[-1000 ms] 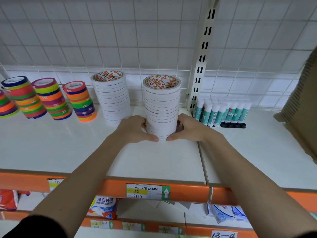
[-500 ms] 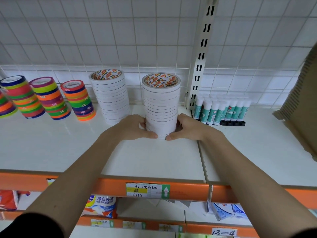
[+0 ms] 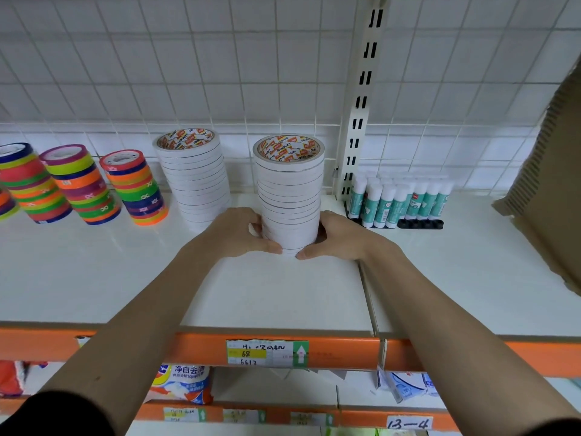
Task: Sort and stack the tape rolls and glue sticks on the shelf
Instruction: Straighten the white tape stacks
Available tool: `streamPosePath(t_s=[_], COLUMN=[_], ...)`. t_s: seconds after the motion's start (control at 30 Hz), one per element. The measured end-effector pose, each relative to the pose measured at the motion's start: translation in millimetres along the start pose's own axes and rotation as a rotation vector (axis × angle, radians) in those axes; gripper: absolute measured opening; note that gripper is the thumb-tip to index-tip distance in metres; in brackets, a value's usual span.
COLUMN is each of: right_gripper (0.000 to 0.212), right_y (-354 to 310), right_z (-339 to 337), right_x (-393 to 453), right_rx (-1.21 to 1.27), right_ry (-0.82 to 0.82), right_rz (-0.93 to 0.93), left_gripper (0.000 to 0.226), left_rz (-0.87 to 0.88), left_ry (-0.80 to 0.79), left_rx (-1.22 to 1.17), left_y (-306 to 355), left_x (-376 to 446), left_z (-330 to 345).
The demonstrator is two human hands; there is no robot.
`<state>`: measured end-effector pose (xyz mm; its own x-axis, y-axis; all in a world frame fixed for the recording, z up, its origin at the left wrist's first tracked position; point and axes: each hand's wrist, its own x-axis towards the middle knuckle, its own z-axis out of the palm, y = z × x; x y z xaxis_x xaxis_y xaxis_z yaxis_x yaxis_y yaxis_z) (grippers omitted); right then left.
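From the head camera, the person stands reaching up to the white shelf [image 3: 94,278], both forearms stretched over its orange front rail [image 3: 345,349]. The left hand [image 3: 235,236] and the right hand [image 3: 341,237] curl round the base of a tall stack of white tape rolls [image 3: 289,196], thumbs meeting in front, a grasp low down that seems meant to keep the loose column from toppling. The stack stands on the shelf, between a second white stack [image 3: 196,177] on its left and the slotted upright [image 3: 358,99] on its right. Past the upright, glue sticks [image 3: 399,199] stand capped ends up in a tight row, already grouped. Far left, three stacks of coloured tape rolls [image 3: 78,184] appear to lean, perhaps only through the wide lens. A corrugated cardboard piece [image 3: 547,196] juts in at the right edge.
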<state>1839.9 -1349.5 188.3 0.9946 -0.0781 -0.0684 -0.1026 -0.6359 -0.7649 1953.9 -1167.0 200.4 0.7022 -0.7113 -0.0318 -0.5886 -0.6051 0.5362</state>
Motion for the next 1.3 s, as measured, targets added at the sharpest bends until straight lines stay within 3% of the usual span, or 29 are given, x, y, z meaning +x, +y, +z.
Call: streamPosePath(t_s=[0.13,0.27,0.43,0.57,0.67,0.73,0.8,0.9,1.07,1.3], right_gripper=[0.048,0.046,0.041,0.066,0.093,0.099,0.097,0.075,0.082,0.064], right_y=[1.3,2.5,3.7,1.5,-1.1,-3.3,-8.1,-18.4,-26.7,-36.0], right_z=[-0.3,0.4,-0.7,-4.1,-12.0,-18.6,-25.0,-29.8,-32.6,-40.2], right_x=[-1.4,-2.5,-2.1,1.5,2.9,4.1,5.1,7.8,12.7,8.4], right_rx=[-0.003,-0.016,-0.023,-0.029,-0.094,-0.117,-0.133,-0.163,-0.249,-0.321], right_ry=[0.001,0.025,0.023,-0.024,0.051,0.082,0.057,-0.050,-0.102,-0.161], right_rz=[0.019,0.012,0.022,0.031,0.054,0.052,0.049,0.057,0.100,0.129], left_gripper=[0.055,0.089,0.062,0.066,0.066,0.067,0.071,0.072,0.058,0.081], left_rz=[0.016,0.026,0.030,0.021,0.037,0.047,0.044,0.013,0.023,-0.020], left_ry=[-0.012,-0.016,-0.025,-0.009,0.044,0.066,0.051,-0.018,-0.063,-0.123], left_rx=[0.137,0.176,0.195,0.143,0.124,0.135,0.202,0.350,0.392,0.435], left_y=[-1.5,-1.3,-4.3,-4.7,5.6,15.0,22.0,28.1,28.6,27.0], left_x=[-0.8,-3.3,-5.0,-7.5,-10.9,-11.3,-8.6,-2.8,5.8,9.9], left_z=[2.1,3.3,4.0,1.8,-5.9,-14.5,-22.8,-29.8,-32.7,-40.0])
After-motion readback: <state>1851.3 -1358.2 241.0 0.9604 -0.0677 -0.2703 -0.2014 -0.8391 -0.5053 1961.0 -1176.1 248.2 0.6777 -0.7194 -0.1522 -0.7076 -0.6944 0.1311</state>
